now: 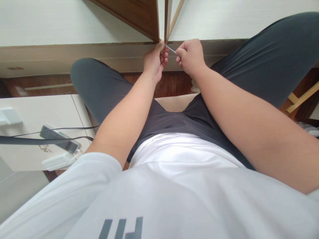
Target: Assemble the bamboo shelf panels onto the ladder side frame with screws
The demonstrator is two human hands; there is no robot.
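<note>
At the left edge a white side table [37, 113] carried a phone [61, 139] and cables, well apart from the hands. Bare floor lay open between the knees. The left hand [154, 59] pinched the lower corner of a brown wooden panel [134, 15], whose top ran out of frame. The right hand [190, 56] was closed around a thin metal rod [171, 49], its tip touching that corner; what kind of tool it was could not be told.

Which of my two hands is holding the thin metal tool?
The right hand pinches the thin metal tool; the left hand grips the wooden panel edge instead.
</note>
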